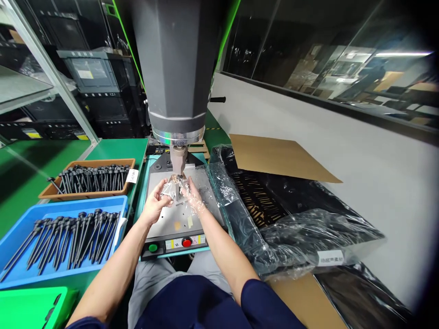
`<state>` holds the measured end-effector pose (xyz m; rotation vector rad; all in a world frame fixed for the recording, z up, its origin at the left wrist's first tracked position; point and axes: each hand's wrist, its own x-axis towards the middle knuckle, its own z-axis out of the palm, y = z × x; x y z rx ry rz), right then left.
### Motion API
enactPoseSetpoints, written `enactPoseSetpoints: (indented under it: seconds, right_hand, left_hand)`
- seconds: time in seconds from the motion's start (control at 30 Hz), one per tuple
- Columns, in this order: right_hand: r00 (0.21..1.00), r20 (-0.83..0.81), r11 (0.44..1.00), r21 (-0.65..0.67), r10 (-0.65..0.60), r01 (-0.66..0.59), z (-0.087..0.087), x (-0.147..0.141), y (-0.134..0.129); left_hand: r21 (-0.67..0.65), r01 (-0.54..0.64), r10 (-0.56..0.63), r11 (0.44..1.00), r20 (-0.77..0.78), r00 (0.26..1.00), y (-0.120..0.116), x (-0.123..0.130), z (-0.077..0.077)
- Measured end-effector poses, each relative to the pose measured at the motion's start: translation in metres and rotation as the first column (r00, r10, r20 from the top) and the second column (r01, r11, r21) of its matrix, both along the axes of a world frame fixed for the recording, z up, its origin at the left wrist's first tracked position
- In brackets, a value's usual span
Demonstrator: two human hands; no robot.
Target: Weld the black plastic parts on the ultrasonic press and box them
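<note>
A crumpled piece of clear plastic film (168, 189) is between my hands, in front of a small metal fixture (177, 194) on the machine's grey base plate (168, 224). My left hand (157, 201) curls around the film's left side, thumb and fingers closing on it. My right hand (193, 195) is at the fixture's right side, fingers bent inward; shiny film drapes over it, down to the wrist. The metal tool tip (178, 160) of the press stands directly above the fixture. What sits inside the fixture is mostly hidden by film and fingers.
The large grey press head (173, 59) looms overhead. A green button (152, 247) and a red button (186, 242) are on the front edge. Black long-stemmed parts fill a brown tray (87, 195) and blue tray (65, 205) at left. A plastic-lined box (247, 246) stands right.
</note>
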<state>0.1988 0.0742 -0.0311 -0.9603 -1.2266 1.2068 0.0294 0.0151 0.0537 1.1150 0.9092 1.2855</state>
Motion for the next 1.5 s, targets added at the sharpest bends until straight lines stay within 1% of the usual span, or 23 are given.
enactPoseSetpoints:
  seconds: [0.1,0.2,0.27,0.33,0.43,0.5,0.57,0.7,0.83,0.97,1.07,1.13,1.2,1.33,1.5]
  right_hand:
    - [0.998,-0.059,0.998,-0.056,-0.026,0.023,-0.008,0.01,-0.009]
    - [0.991,-0.123,0.998,-0.053,-0.043,0.036,-0.006,0.016,-0.015]
    - [0.99,-0.123,0.996,-0.059,-0.069,0.062,-0.004,0.019,-0.017]
    - [0.993,-0.086,0.993,-0.086,-0.082,0.075,-0.006,0.02,-0.018]
    - [0.996,-0.075,0.981,-0.193,-0.046,0.031,-0.013,0.022,-0.024]
    - [0.99,-0.135,0.957,-0.289,-0.049,0.008,-0.018,0.024,-0.032]
    - [0.978,-0.191,0.935,-0.355,-0.083,0.01,-0.023,0.027,-0.042]
    - [0.963,-0.249,0.908,-0.419,-0.104,-0.01,-0.027,0.032,-0.059]
    - [0.952,-0.291,0.896,-0.442,-0.099,-0.042,-0.022,0.032,-0.064]
    - [0.958,-0.272,0.891,-0.452,-0.094,-0.041,-0.012,0.03,-0.06]
    - [0.973,-0.209,0.841,-0.541,-0.093,-0.036,-0.009,0.03,-0.06]
    - [0.984,-0.165,0.799,-0.6,-0.065,-0.048,-0.01,0.032,-0.063]
    - [0.991,-0.134,0.777,-0.626,-0.021,-0.068,-0.012,0.034,-0.069]
    - [0.996,-0.076,0.774,-0.628,0.048,-0.085,-0.016,0.041,-0.082]
    - [0.997,-0.075,0.774,-0.63,0.025,-0.067,-0.014,0.044,-0.088]
  left_hand:
    - [-0.002,0.01,-0.011,1.0,-0.024,1.0,0.0,0.0,0.0]
    - [0.007,0.022,-0.022,1.0,-0.029,0.999,0.001,0.001,-0.002]
    - [0.015,0.026,-0.025,1.0,-0.027,0.999,0.002,0.001,-0.004]
    - [0.016,0.026,-0.025,1.0,-0.026,0.999,0.003,0.001,-0.006]
    - [0.007,0.008,-0.008,1.0,-0.03,1.0,0.002,0.0,-0.007]
    - [-0.002,0.005,-0.005,1.0,-0.038,0.999,0.001,-0.002,-0.007]
    - [-0.007,0.014,-0.014,1.0,-0.047,0.999,0.0,-0.004,-0.008]
    - [-0.007,0.022,-0.022,1.0,-0.058,0.998,0.0,-0.007,-0.014]
    - [0.01,0.017,-0.017,1.0,-0.078,0.997,0.001,-0.007,-0.02]
    - [0.025,-0.037,0.039,0.999,-0.07,0.997,0.002,-0.006,-0.018]
    - [0.037,-0.06,0.062,0.997,-0.066,0.996,0.002,-0.005,-0.014]
    - [0.028,-0.05,0.052,0.998,-0.058,0.997,0.001,-0.004,-0.013]
    - [0.018,-0.046,0.047,0.999,-0.05,0.998,0.001,-0.004,-0.013]
    - [0.021,-0.045,0.046,0.999,-0.039,0.998,0.0,-0.004,-0.016]
    - [0.014,-0.033,0.034,0.999,-0.036,0.999,0.0,-0.004,-0.017]
